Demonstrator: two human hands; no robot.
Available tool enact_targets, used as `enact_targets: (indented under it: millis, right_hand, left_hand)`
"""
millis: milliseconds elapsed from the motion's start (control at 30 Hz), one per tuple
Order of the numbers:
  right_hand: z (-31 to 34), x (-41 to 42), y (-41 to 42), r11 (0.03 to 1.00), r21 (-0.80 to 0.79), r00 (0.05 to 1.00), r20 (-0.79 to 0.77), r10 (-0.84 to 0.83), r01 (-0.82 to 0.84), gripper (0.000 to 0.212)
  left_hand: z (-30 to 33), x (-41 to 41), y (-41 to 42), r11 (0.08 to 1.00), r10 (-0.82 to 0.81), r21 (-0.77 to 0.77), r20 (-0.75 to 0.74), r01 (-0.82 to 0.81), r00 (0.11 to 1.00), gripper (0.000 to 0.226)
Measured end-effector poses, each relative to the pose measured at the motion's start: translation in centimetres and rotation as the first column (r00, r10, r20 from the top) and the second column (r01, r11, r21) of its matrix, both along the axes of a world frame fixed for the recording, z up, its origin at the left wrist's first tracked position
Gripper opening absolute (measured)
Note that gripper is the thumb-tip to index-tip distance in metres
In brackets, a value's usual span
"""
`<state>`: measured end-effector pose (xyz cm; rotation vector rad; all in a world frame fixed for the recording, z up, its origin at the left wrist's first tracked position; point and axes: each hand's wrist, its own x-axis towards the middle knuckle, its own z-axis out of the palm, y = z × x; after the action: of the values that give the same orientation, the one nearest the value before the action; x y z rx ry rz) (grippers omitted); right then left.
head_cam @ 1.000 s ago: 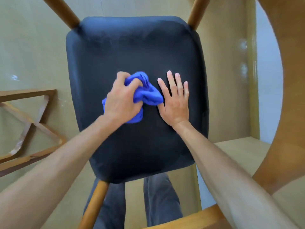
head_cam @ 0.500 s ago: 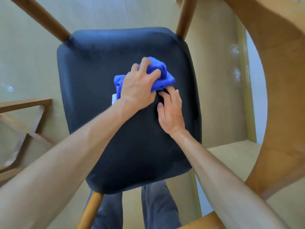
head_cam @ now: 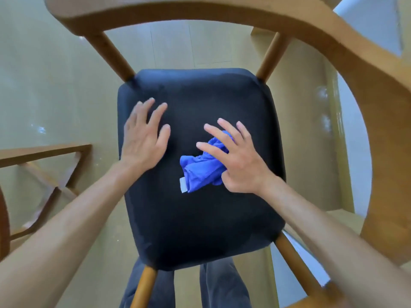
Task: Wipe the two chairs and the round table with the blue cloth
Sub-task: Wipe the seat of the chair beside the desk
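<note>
Blue cloth [head_cam: 203, 168] lies crumpled right of centre on our chair's dark seat [head_cam: 200, 218], under our right hand [head_cam: 239, 161] with fingers [head_cam: 224, 127] spread, our left hand [head_cam: 142, 141] flat, holding nothing.

We see the chair seat [head_cam: 200, 165] in the middle of the view, with its curved backrest [head_cam: 222, 12] arching over the far side and down the right. The cloth [head_cam: 200, 170] lies on the seat, right of centre, partly under our right hand [head_cam: 235, 161]; our left hand [head_cam: 142, 141] sits over the seat's left part, apart from the cloth. A wooden frame [head_cam: 44, 165] stands on the floor [head_cam: 55, 85] to the left, and our legs [head_cam: 222, 287] show below the seat's near edge.
</note>
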<state>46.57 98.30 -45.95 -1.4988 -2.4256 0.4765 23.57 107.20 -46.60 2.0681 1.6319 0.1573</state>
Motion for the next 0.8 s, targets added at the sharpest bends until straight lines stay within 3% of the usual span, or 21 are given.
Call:
enact_targets:
  millis: [100,167,267,333,400,500,667,800]
  right_hand:
    - [-1.3,1.4,0.6,0.916,-0.074,0.882,0.251,0.399,-0.393,0.075]
    - [-2.0,1.8,0.8,0.899,-0.105,0.829,0.354,0.433,-0.424,0.077]
    - [-2.8,1.6,1.7,0.927,0.069,0.881,0.343,0.325,-0.369,0.056]
    - [-2.8,2.5,3.5,0.960,0.075,0.920,0.314,0.235,-0.270,0.055]
    - [-2.8,4.6,6.7,0.999,0.052,0.956,0.293,-0.004,-0.012,0.064]
    - [-2.9,8.1,11.2,0.940,-0.050,0.916,0.249,-0.315,0.337,0.072]
    - [-3.2,8.3,9.6,0.909,-0.156,0.917,0.170,-0.361,0.387,0.068]
    - [-2.1,8.2,4.3,0.888,-0.274,0.923,0.217,-0.316,0.369,0.063]
  left_hand:
    - [-3.1,-1.9,0.3,0.996,-0.064,-0.075,-0.233,0.048,0.970,0.055]
    - [-4.9,-1.9,-0.6,0.990,-0.137,-0.066,-0.311,0.123,0.940,0.060]
    - [-6.4,-1.8,-1.1,0.993,-0.119,-0.031,-0.338,0.116,0.933,0.061]
    - [-7.0,-2.0,-1.1,0.993,-0.115,-0.015,-0.340,0.117,0.934,0.064]
    - [-7.4,-2.2,-1.0,0.993,-0.114,0.001,-0.343,0.122,0.933,0.065]
    - [-7.7,-2.1,-1.2,0.993,-0.103,0.022,-0.340,0.118,0.935,0.064]
    - [-7.9,-2.1,-1.1,0.994,-0.088,0.029,-0.316,0.102,0.945,0.065]
    - [-7.6,-2.1,-1.0,0.995,-0.090,0.008,-0.317,0.098,0.944,0.065]
